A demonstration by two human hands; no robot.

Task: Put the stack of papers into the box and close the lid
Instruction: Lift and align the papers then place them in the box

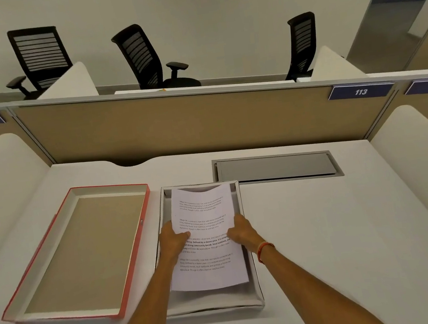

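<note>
A white printed stack of papers (201, 213) hangs over the open white box (255, 288) in the middle of the desk, its far edge curled upward. My left hand (173, 240) grips the stack's left edge, thumb on top. My right hand (241, 231) grips the right edge, with a red band on the wrist. The box's lid (79, 254), red outside and tan inside, lies upside down to the left of the box, apart from it.
A grey cable hatch (275, 168) is set in the desk behind and right of the box. Tan partition panels (173, 123) close the back, with white dividers on both sides. Black office chairs (147, 58) stand beyond.
</note>
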